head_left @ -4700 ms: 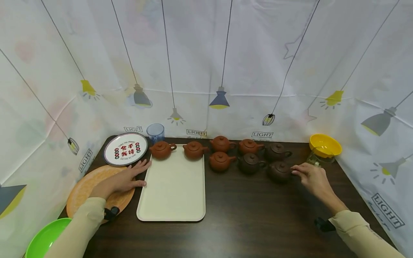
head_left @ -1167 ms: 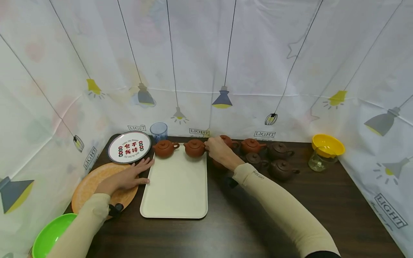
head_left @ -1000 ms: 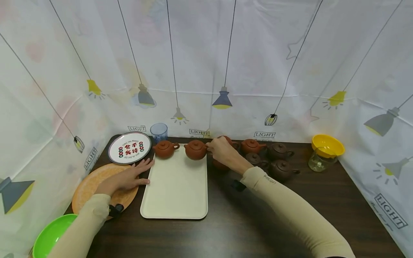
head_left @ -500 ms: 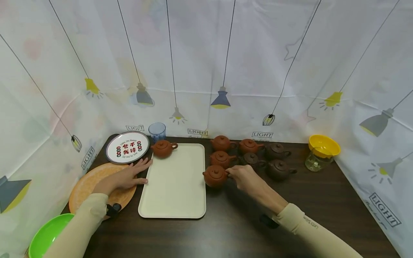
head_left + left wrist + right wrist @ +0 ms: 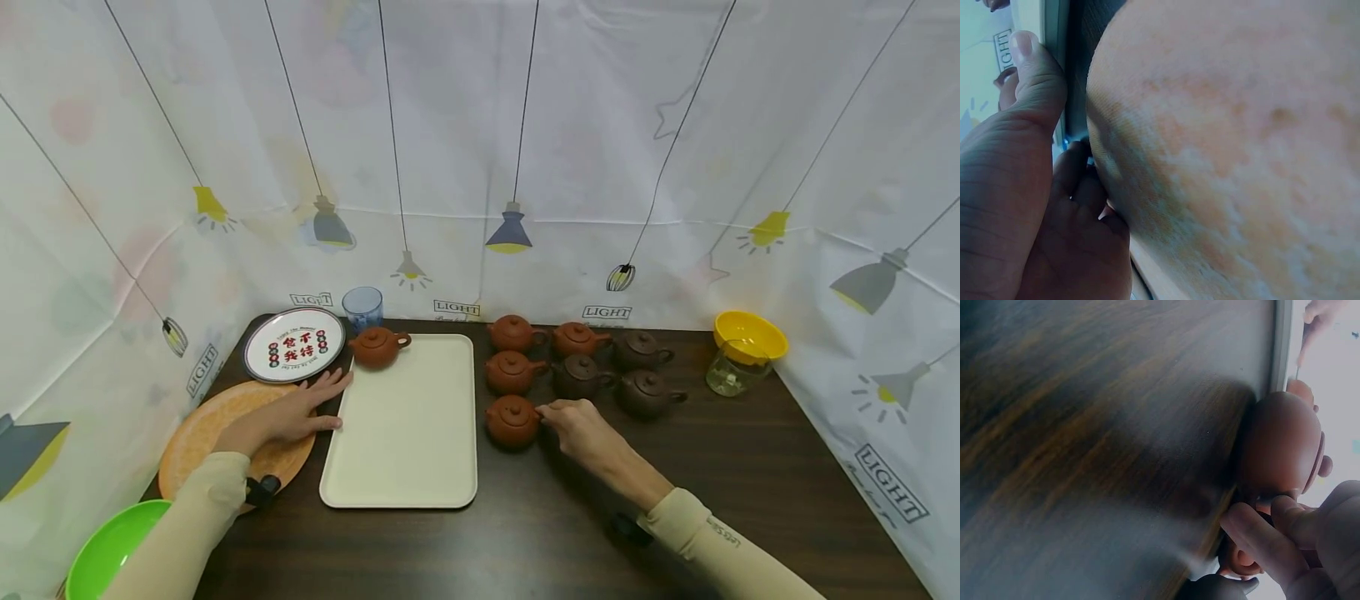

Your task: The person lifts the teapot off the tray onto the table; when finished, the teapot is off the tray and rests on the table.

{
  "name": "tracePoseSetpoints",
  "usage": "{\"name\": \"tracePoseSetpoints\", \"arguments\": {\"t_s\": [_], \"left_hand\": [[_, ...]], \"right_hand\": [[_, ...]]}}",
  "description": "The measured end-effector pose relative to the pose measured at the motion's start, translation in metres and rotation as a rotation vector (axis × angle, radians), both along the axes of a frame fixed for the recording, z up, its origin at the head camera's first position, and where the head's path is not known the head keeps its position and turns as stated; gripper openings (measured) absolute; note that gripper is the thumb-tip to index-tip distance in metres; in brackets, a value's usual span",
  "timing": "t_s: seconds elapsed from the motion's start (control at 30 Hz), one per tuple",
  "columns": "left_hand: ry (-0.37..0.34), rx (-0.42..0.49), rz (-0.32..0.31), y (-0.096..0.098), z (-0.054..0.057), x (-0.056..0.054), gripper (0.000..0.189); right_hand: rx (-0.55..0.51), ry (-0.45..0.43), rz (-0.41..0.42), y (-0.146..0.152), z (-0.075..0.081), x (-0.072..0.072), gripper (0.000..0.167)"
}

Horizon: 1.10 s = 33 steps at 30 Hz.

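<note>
A reddish-brown teapot (image 5: 512, 422) stands just right of the cream tray (image 5: 405, 433). My right hand (image 5: 588, 437) pinches its handle between thumb and fingers, as the right wrist view also shows on the teapot (image 5: 1282, 447). Spread along the tray's left edge, my left hand (image 5: 288, 417) touches the rim with its fingertips. Another reddish-brown teapot (image 5: 377, 348) sits at the tray's far left corner. Behind the held one are more reddish-brown teapots (image 5: 511, 372) and several dark brown teapots (image 5: 647, 394), in rows on the dark table.
Under my left forearm lies an orange round board (image 5: 191, 437), with a white plate (image 5: 262, 354) behind it. A blue glass (image 5: 363, 307) stands at the back. Far right are a yellow bowl (image 5: 753, 331) and a clear glass cup (image 5: 723, 379); a green bowl (image 5: 97, 546) is near left.
My right hand has carried the teapot from the tray's far right corner toward me and onto the table beside the tray. Earlier still, it was at a dark teapot. My left hand has stayed put.
</note>
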<state>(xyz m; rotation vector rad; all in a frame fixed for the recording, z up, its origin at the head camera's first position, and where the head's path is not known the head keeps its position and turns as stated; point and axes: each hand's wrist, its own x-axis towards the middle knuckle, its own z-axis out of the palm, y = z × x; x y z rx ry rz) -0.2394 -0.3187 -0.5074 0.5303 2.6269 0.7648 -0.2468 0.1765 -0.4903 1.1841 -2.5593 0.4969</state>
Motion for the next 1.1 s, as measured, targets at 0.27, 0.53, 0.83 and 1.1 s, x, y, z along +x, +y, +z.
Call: {"name": "tracePoseSetpoints", "arguments": {"t_s": [0.27,0.53,0.83,1.1], "left_hand": [[-0.001,-0.010,0.006,-0.001,-0.001,0.002,0.086],[0.000,-0.004,0.008,-0.001,0.000,0.000,0.086],[0.005,0.001,-0.005,-0.003,0.004,-0.001,0.085],[-0.004,0.004,-0.008,0.000,0.003,0.001,0.085]], "right_hand": [[0.013,-0.021,0.003,-0.002,0.002,-0.001,0.033],[0.066,-0.178,0.068,0.008,0.018,-0.011,0.029],[0.103,-0.366,0.128,0.011,0.066,-0.027,0.039],[0.056,-0.349,0.232,-0.032,0.089,-0.052,0.031]]}}
